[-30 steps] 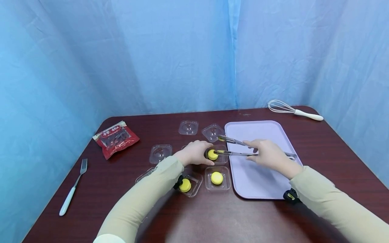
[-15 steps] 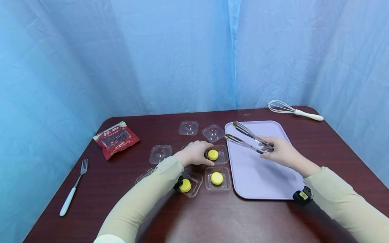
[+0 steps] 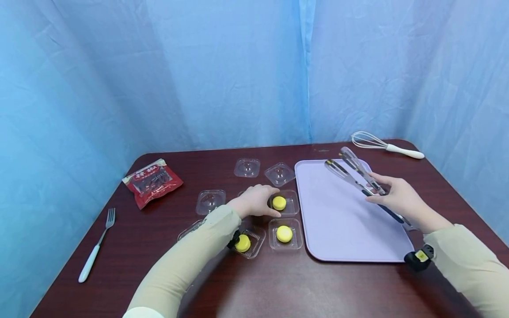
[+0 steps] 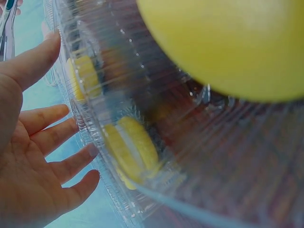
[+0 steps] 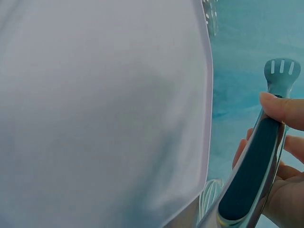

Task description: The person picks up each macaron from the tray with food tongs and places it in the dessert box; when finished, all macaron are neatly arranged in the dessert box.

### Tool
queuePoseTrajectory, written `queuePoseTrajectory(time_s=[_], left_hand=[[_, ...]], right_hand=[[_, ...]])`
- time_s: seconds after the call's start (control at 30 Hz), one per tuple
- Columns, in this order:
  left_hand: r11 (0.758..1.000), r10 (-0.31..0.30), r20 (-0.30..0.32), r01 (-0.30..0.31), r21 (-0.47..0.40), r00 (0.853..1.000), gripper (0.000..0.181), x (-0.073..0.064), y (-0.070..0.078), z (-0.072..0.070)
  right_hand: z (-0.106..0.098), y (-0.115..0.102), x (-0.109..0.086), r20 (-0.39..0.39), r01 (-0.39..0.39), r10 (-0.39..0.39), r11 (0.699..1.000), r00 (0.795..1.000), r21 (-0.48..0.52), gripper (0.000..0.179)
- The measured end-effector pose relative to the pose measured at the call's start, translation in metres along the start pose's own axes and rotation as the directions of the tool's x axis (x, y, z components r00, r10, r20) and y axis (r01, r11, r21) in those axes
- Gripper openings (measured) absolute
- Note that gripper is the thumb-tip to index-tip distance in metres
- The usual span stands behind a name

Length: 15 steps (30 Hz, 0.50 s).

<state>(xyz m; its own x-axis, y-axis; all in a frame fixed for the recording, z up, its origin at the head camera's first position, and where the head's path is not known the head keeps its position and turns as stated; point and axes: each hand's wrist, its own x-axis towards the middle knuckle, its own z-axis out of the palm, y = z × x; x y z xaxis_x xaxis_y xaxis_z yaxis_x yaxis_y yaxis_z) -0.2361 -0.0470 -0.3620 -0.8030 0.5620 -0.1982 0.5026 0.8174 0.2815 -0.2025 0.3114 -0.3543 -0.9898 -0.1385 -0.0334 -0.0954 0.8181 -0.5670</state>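
Observation:
My right hand (image 3: 401, 198) grips metal tongs (image 3: 355, 176) with dark grips; their two arms stand apart above the lilac tray (image 3: 338, 212), with nothing between the tips. In the right wrist view the thumb lies along the tongs (image 5: 254, 166). My left hand (image 3: 256, 201) is beside a clear plastic box (image 3: 292, 205) holding a yellow macaron (image 3: 279, 203), fingers spread at its left edge. Another macaron (image 3: 284, 234) sits in a box nearer me, and a third macaron (image 3: 242, 243) is partly behind the left wrist. The left wrist view shows the extended left fingers (image 4: 71, 164) along the clear plastic.
Clear lids (image 3: 247, 168) lie behind the boxes, another lid (image 3: 210, 202) left of the left hand. A red packet (image 3: 153, 181) and a fork (image 3: 96, 245) lie on the table's left side. A white whisk (image 3: 385, 145) rests at the back right; a blue curtain (image 3: 238, 79) surrounds the table.
My right hand has carried the tongs away from the macaron box, rightward over the tray, and their tips now point farther back. My left hand has stayed in place.

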Motion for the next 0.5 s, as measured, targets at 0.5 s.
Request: queuePoseTrajectory(time_s=[0.5], left_hand=[[1.000,-0.015,0.002,0.014,0.006,1.000,0.072,-0.001,0.001,0.000]], right_hand=[[-0.016,0.039,0.000,-0.121,-0.135,0.144,0.988,0.982,0.076,0.087]])
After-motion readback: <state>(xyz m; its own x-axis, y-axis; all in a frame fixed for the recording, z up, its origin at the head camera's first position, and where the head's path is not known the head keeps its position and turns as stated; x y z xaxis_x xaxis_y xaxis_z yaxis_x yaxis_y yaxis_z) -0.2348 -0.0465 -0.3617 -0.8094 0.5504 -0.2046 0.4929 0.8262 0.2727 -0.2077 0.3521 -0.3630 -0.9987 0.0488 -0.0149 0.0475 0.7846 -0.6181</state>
